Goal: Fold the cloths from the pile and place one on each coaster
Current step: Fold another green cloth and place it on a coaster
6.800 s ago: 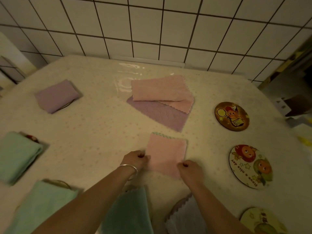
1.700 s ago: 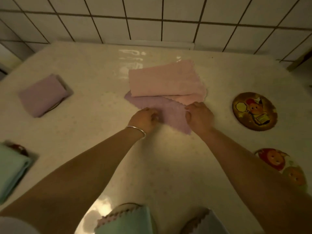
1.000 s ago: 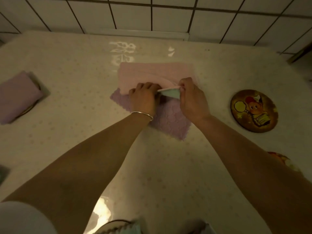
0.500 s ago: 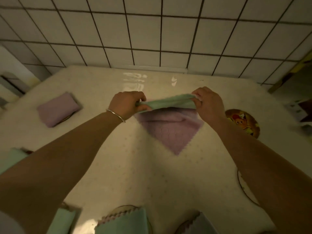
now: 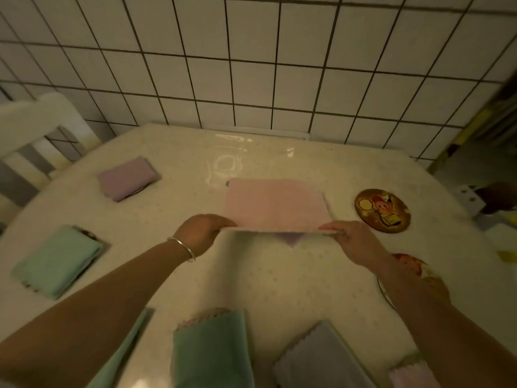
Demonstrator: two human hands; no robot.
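I hold a pink cloth (image 5: 275, 205) spread out flat above the table. My left hand (image 5: 200, 229) pinches its near left corner and my right hand (image 5: 351, 238) pinches its near right corner. Under it, a tip of a purple cloth (image 5: 291, 238) of the pile shows on the table. A bare round coaster (image 5: 382, 210) with a cartoon picture lies to the right. A second bare coaster (image 5: 411, 266) is partly hidden behind my right forearm.
Folded cloths lie around the table (image 5: 181, 163): a purple one (image 5: 127, 177) far left, a green one (image 5: 57, 260) left, a green one (image 5: 211, 351) and a grey one (image 5: 321, 359) near me. A tiled wall (image 5: 251, 65) backs the table. A white chair (image 5: 36, 130) stands left.
Both hands picked the top cloth off the pile, lifted it and now hold it spread flat with the pink side up. The view tilted up and back.
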